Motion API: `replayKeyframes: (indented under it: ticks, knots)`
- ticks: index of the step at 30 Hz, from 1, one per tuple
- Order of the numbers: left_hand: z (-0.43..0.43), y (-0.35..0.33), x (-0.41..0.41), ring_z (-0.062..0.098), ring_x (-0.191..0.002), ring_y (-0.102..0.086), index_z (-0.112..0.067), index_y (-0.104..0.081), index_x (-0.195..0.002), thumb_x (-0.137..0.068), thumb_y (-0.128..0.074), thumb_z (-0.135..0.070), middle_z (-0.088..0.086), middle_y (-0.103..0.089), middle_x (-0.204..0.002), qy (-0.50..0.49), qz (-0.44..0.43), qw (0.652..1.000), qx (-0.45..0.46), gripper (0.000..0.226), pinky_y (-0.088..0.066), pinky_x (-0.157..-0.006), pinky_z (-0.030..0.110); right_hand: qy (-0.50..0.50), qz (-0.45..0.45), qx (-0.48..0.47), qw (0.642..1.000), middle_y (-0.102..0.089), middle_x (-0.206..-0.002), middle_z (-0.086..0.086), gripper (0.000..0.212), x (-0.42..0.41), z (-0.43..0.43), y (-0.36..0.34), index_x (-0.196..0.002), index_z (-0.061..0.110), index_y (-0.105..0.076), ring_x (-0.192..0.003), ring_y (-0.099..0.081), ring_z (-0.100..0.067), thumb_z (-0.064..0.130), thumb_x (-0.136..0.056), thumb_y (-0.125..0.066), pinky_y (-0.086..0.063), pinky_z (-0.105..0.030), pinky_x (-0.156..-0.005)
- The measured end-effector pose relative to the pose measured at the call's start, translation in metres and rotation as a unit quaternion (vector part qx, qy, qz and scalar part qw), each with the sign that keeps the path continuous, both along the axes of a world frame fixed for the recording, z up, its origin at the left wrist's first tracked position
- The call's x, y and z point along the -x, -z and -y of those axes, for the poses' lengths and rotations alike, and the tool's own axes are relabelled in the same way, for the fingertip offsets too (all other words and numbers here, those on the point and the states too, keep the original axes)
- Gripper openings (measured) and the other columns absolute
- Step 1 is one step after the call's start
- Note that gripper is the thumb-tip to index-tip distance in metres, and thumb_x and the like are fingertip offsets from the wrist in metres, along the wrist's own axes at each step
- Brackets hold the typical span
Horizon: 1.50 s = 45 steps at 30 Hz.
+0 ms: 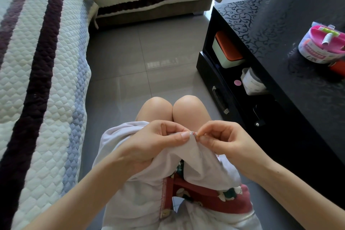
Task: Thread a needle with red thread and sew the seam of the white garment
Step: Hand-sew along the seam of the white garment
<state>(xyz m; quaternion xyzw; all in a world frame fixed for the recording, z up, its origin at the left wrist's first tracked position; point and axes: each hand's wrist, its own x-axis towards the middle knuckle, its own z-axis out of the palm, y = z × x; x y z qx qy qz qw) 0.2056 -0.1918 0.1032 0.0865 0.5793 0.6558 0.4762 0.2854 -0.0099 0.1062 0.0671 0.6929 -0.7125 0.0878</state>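
The white garment (141, 183) lies over my lap and hangs down between my arms. My left hand (156, 142) pinches a raised fold of it, thumb on top. My right hand (220, 136) meets that fold from the right, thumb and forefinger closed at the cloth's edge. A speck of red thread (195, 133) shows where the fingertips meet. The needle itself is too small to make out. A line of red stitching (164, 192) runs down the garment's lower seam.
A black glossy coffee table (280, 46) stands to my right, with a round sewing kit tub (323, 45) of spools on top and boxes on its lower shelf. A quilted striped sofa (37, 61) lies to my left. Grey floor tiles stretch ahead of my knees.
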Motion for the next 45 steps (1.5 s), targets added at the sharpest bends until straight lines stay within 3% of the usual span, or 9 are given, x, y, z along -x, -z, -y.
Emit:
replayKeyframes:
  ticks: [9,17,20,26,33,38,40,42,45]
  knots:
    - [0.000,0.003,0.002,0.014,-0.083,-0.066,-0.001,-0.072,-0.086,-0.076,-0.067,-0.020,0.014,-0.072,-0.090,-0.014,-0.007,1.000,0.005,0.021,-0.052,-0.074,0.020,-0.008,0.007,-0.085,0.996,-0.062,-0.062,-0.007,0.008,0.002,-0.010,0.009,-0.082,-0.001,-0.061,-0.055,-0.057,-0.018,0.000,-0.090,-0.060,-0.049,-0.032,-0.054]
    - [-0.007,0.006,-0.001,0.009,-0.078,-0.067,-0.007,-0.072,-0.082,-0.079,-0.074,-0.020,0.004,-0.073,-0.080,-0.012,-0.038,0.999,0.024,0.013,-0.050,-0.070,0.018,0.011,-0.046,-0.118,0.992,-0.069,-0.068,0.000,0.006,0.006,0.000,0.007,-0.081,0.009,-0.069,-0.063,-0.065,-0.007,0.013,-0.086,-0.070,-0.050,-0.021,-0.057]
    - [-0.007,0.006,-0.001,0.005,-0.076,-0.064,-0.005,-0.071,-0.084,-0.075,-0.069,-0.025,0.000,-0.071,-0.078,-0.014,-0.061,0.997,0.039,0.022,-0.048,-0.069,0.016,0.026,-0.178,-0.330,0.927,-0.069,-0.094,0.014,0.017,0.004,-0.004,0.009,-0.091,0.029,-0.071,-0.093,-0.065,-0.010,0.042,-0.081,-0.066,-0.051,-0.032,-0.079]
    - [-0.010,0.007,-0.001,0.004,-0.073,-0.062,-0.015,-0.073,-0.077,-0.085,-0.071,-0.021,-0.002,-0.069,-0.075,0.016,-0.104,0.993,0.049,0.010,-0.046,-0.067,0.015,0.022,-0.343,-0.429,0.835,-0.066,-0.100,0.005,0.017,0.012,0.006,0.010,-0.079,0.018,-0.071,-0.098,-0.057,-0.015,0.027,-0.089,-0.060,-0.043,-0.045,-0.082]
    - [-0.006,-0.001,-0.002,0.022,-0.088,-0.063,-0.004,-0.071,-0.091,-0.076,-0.070,-0.043,0.028,-0.067,-0.097,0.010,-0.147,0.989,0.028,0.043,-0.048,-0.083,0.037,0.025,-0.380,-0.343,0.859,-0.057,-0.081,0.009,0.015,0.016,0.018,0.003,-0.084,0.009,-0.065,-0.078,-0.058,-0.012,-0.003,-0.084,-0.058,-0.041,-0.048,-0.100]
    - [-0.014,0.005,-0.010,0.008,-0.076,-0.058,-0.001,-0.066,-0.088,-0.089,-0.063,-0.018,-0.001,-0.066,-0.078,-0.012,-0.267,0.949,0.165,0.018,-0.048,-0.069,0.022,0.004,-0.380,-0.199,0.903,-0.059,-0.077,0.003,0.010,0.020,0.033,-0.029,-0.088,0.013,-0.056,-0.067,-0.058,-0.028,0.004,-0.090,-0.053,-0.049,-0.052,-0.077]
    - [-0.015,0.003,-0.012,0.001,-0.075,-0.063,-0.010,-0.069,-0.083,-0.092,-0.060,-0.012,-0.009,-0.069,-0.074,-0.009,-0.218,0.968,0.122,0.013,-0.048,-0.069,0.015,0.004,-0.255,-0.014,0.967,-0.058,-0.072,-0.006,0.005,0.027,0.029,-0.040,-0.088,0.008,-0.052,-0.064,-0.062,-0.029,0.006,-0.091,-0.056,-0.056,-0.047,-0.072]
    - [-0.010,0.001,-0.007,0.003,-0.080,-0.066,-0.014,-0.072,-0.083,-0.092,-0.061,-0.010,-0.006,-0.073,-0.077,-0.002,-0.158,0.984,0.085,0.015,-0.049,-0.072,0.015,-0.013,-0.098,0.181,0.979,-0.053,-0.065,-0.007,0.008,0.036,0.015,-0.038,-0.088,0.008,-0.046,-0.057,-0.059,-0.021,0.012,-0.091,-0.052,-0.056,-0.033,-0.059]
    - [-0.003,0.002,0.001,0.003,-0.086,-0.067,-0.012,-0.074,-0.088,-0.091,-0.063,-0.011,-0.004,-0.075,-0.085,0.024,-0.130,0.989,0.071,0.011,-0.047,-0.074,0.015,0.024,0.027,0.212,0.977,-0.043,-0.054,0.001,0.006,0.052,-0.016,-0.023,-0.085,0.013,-0.043,-0.042,-0.039,-0.008,0.014,-0.088,-0.048,-0.032,-0.016,-0.039]
